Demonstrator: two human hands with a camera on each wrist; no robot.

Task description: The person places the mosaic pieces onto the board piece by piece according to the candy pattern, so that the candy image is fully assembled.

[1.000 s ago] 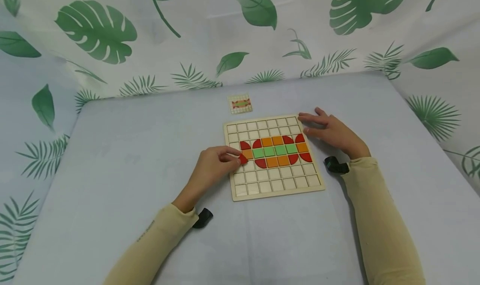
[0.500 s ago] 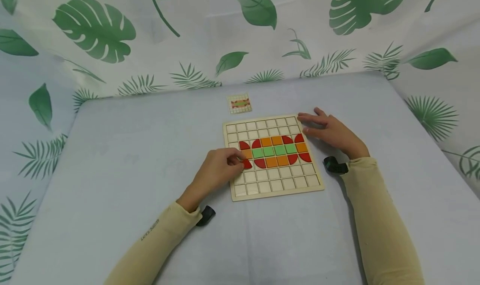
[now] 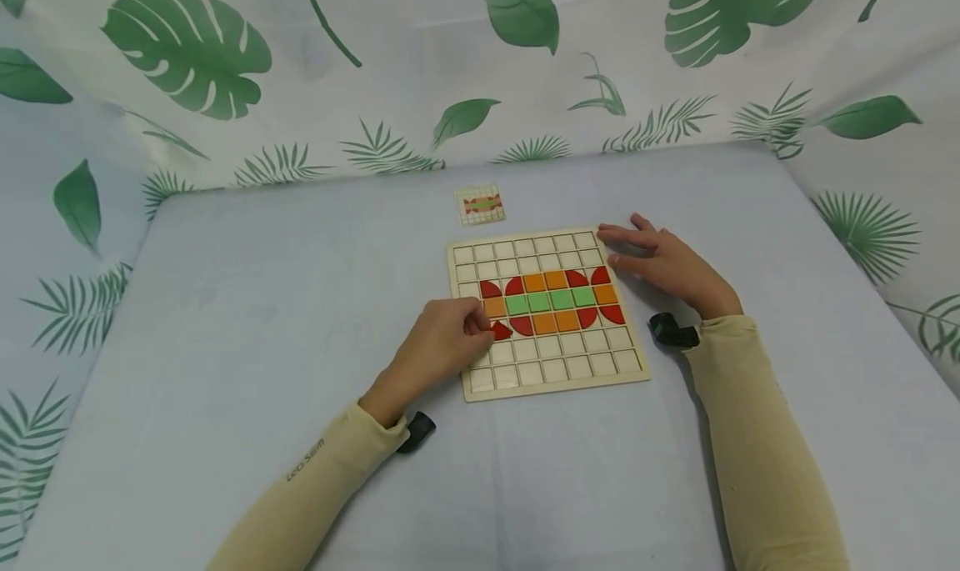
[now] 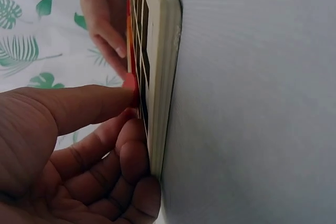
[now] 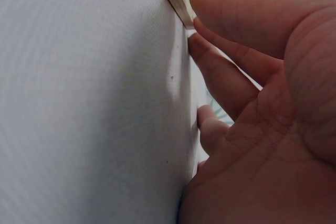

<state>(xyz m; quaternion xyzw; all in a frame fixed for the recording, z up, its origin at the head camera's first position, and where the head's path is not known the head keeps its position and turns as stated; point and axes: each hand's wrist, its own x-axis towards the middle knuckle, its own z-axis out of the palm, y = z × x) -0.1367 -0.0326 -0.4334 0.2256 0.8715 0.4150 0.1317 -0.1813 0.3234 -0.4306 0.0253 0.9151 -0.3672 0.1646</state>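
My left hand (image 3: 446,338) is at the left side of a wooden grid board (image 3: 555,364). Its thumb and index finger pinch a red quarter-circle tile (image 3: 500,332), which lies tilted below an orange square at the pattern's left end. In the left wrist view the red tile (image 4: 129,83) shows at the thumb tip, and the other fingers curl against the board's edge. My right hand (image 3: 669,264) rests at the board's upper right corner, fingers loosely extended and touching its edge. Red quarter circles, orange squares and a row of green squares (image 3: 538,302) fill the middle rows.
Behind the board lies a small card (image 3: 482,204) printed with a similar coloured pattern. A pale cloth covers the table (image 3: 300,304). A leaf-printed curtain (image 3: 405,46) hangs along the back and sides.
My left hand has moved slightly towards me and right, bringing the red tile from beside the orange square down to the cell below and turning it. The right hand stays put.
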